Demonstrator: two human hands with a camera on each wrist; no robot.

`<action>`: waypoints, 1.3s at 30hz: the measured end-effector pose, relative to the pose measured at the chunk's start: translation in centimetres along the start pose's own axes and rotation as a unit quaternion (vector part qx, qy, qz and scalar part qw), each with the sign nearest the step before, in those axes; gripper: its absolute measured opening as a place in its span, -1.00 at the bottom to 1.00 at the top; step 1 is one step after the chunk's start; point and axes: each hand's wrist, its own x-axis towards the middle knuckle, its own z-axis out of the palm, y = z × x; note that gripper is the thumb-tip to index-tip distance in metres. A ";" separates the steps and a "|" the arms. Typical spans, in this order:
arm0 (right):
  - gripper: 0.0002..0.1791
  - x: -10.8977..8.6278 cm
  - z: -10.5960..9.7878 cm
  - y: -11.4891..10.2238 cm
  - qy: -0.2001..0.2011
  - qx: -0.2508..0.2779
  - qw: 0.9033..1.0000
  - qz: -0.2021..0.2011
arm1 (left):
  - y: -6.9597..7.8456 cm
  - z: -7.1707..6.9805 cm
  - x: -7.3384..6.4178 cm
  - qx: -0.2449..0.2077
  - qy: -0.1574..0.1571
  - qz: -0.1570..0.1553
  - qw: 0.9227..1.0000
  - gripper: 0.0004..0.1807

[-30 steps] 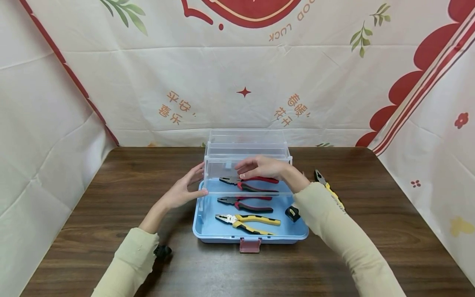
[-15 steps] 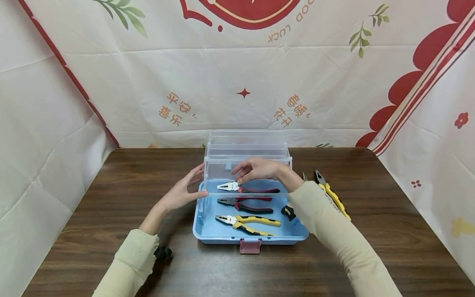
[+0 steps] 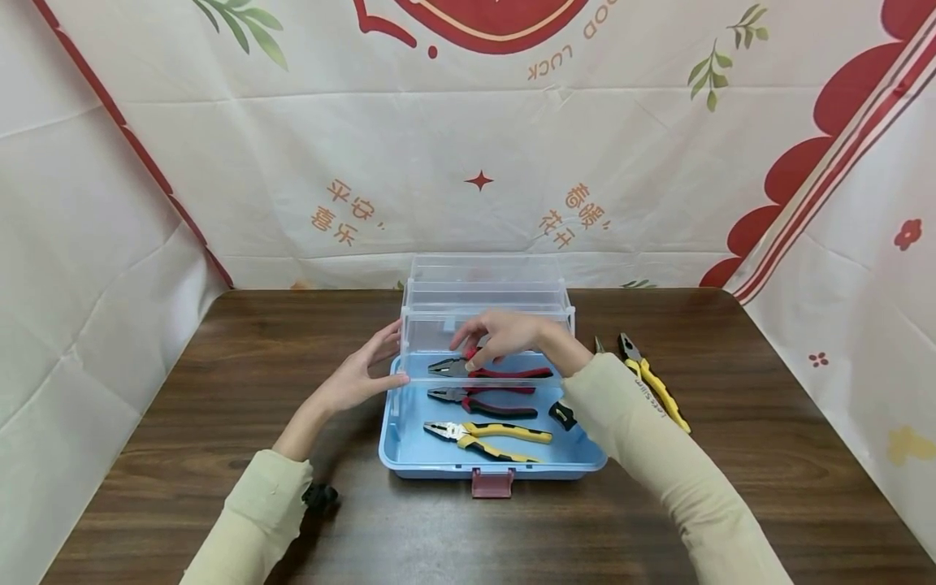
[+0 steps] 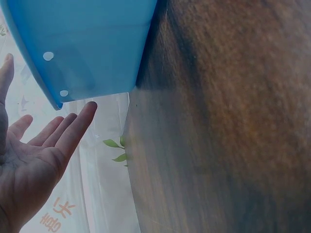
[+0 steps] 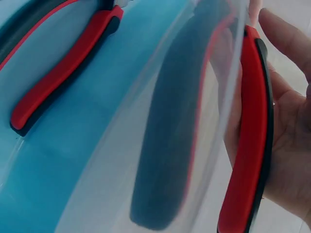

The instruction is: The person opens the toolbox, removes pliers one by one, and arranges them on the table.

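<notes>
In the head view a blue toolbox (image 3: 395, 455) stands with its clear plastic upper part (image 3: 486, 284) raised. My right hand (image 3: 512, 331) reaches behind a clear panel and pinches red-and-black pliers (image 3: 448, 368) near the pivot. In the right wrist view one handle (image 5: 252, 121) lies before the palm, the other behind clear plastic. Below lie a second red-and-black pair of pliers (image 3: 504, 409) and yellow-and-black pliers (image 3: 504, 435), both in the box. Fingers extended, my left hand (image 3: 354, 380) is at the clear part's left side; the left wrist view shows its fingers spread beside the blue wall (image 4: 92, 48).
Yellow-handled pliers (image 3: 658, 390) lie on the brown table (image 3: 768, 406), right of the box. Another tool's tip (image 3: 599, 345) shows beside them, mostly hidden by the right sleeve (image 3: 658, 455). A printed cloth (image 3: 292, 162) hangs behind the table.
The right hand has shifted slightly left and turned the red-and-black pliers; their jaws glinted half a second ago and look dark now. The left hand has stayed in place.
</notes>
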 end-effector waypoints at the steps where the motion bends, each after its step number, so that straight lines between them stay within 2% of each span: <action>1: -0.58 0.0 0.1 -0.1 -0.001 -0.004 1.000 0.002 | -0.3 0.0 0.1 0.003 0.002 0.001 1.000 -0.14; 6: -0.63 0.3 0.5 0.1 -0.008 -0.015 1.000 -0.005 | -1.4 0.0 0.2 0.013 0.007 -0.001 1.000 -0.14; 22: -0.71 0.0 0.6 0.6 0.031 -0.016 0.999 -0.032 | -1.5 0.1 0.3 0.010 0.005 0.006 1.000 -0.14; 27: -0.70 -0.4 0.3 0.6 0.042 -0.007 0.998 -0.045 | -1.4 0.0 0.3 0.014 0.006 0.004 1.000 -0.13; 34: -0.69 -1.3 -0.5 0.1 0.078 -0.020 0.994 -0.078 | -1.2 0.1 0.2 0.015 0.008 0.011 1.000 -0.12; 39: -0.66 -2.5 -1.3 -0.6 0.094 -0.010 0.992 -0.079 | -1.2 0.1 0.2 0.018 0.008 0.005 1.000 -0.13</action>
